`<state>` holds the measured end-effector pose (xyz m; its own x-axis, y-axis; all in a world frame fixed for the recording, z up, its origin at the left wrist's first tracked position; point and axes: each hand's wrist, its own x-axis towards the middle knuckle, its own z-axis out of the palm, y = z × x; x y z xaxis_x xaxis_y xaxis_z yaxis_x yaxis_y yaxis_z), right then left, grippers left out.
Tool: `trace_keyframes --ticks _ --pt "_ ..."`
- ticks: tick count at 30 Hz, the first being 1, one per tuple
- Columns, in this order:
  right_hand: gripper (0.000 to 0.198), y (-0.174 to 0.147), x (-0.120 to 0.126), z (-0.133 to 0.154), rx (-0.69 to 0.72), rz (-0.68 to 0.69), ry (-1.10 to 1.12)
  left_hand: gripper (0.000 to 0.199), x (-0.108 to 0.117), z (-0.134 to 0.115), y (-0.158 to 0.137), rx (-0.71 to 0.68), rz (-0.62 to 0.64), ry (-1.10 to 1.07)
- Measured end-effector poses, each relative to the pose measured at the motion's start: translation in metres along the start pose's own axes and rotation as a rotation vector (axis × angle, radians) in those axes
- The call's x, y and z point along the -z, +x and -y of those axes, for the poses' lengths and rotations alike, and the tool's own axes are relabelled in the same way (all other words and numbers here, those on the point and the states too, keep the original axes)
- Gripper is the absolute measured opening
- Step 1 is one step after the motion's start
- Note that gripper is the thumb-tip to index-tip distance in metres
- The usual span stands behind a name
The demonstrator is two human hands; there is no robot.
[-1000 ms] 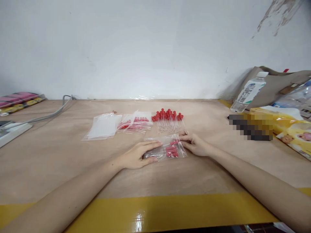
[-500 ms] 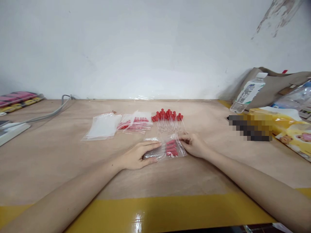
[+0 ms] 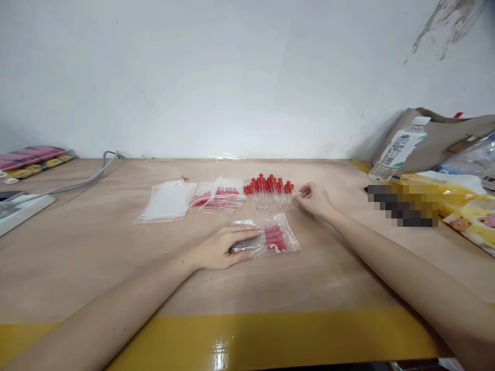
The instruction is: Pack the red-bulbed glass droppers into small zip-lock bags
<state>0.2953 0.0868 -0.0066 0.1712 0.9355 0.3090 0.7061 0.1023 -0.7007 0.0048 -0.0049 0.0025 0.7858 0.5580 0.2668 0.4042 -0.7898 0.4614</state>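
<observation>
My left hand (image 3: 228, 248) lies flat with fingers stretched and thumb apart, resting on the left end of a clear plastic zip bag (image 3: 292, 243). Inside the bag are several droppers (image 3: 275, 239) with red rubber bulbs, their bulbs towards the right. My right hand (image 3: 315, 200) is at the right edge of a pile of droppers (image 3: 266, 188) with red bulbs and clear thin stems. Its fingers are loosely curled, and nothing shows between them. Left of the pile lie filled bags (image 3: 216, 196) with red bulbs showing, overlapping a stack of flat clear bags (image 3: 166, 201).
A water bottle (image 3: 400, 147) leans by a grey bag (image 3: 444, 134) at the right. Nearer are a yellow package (image 3: 469, 206) and a blurred dark object (image 3: 413, 219). A grey cable (image 3: 87, 181) and a pink-and-yellow pack (image 3: 34, 157) are at the left. Yellow tape (image 3: 232, 335) covers the front edge.
My right hand has let go of the bag's right end and moved up and right, beside the pile of droppers. My left hand stays on the bag.
</observation>
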Motion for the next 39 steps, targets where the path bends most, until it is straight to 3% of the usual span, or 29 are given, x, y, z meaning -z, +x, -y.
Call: trace_keyframes --ticks 2,6,9,15,20,25,33,39 --pt "0.032 0.014 -0.008 0.000 -0.066 0.037 -0.014 0.049 -0.001 0.001 0.000 -0.002 0.000 -0.005" --pt "0.044 0.028 -0.018 0.002 -0.239 0.114 0.185 0.049 -0.002 0.003 -0.001 0.003 0.009 0.000" --pt "0.047 0.026 -0.012 0.005 -0.245 0.145 0.293 0.049 -0.002 0.002 -0.001 0.005 0.007 -0.002" --pt "0.069 -0.008 0.015 0.008 -0.114 0.175 0.560 0.049 -0.001 0.002 -0.001 0.000 -0.003 -0.016" --pt "0.087 -0.057 0.012 0.016 -0.167 0.170 0.781 0.049 -0.001 0.001 -0.001 -0.049 0.036 -0.021" --pt "0.079 -0.082 -0.002 0.026 -0.170 0.062 0.847 0.050 0.000 -0.001 -0.001 -0.063 0.053 -0.024" --pt "0.057 -0.080 -0.008 0.022 -0.170 0.066 0.999 0.054 0.001 -0.001 -0.002 -0.041 0.054 -0.010" --pt "0.047 -0.084 -0.007 0.021 -0.186 0.230 1.059 0.056 0.001 0.001 -0.003 -0.019 0.056 0.012"
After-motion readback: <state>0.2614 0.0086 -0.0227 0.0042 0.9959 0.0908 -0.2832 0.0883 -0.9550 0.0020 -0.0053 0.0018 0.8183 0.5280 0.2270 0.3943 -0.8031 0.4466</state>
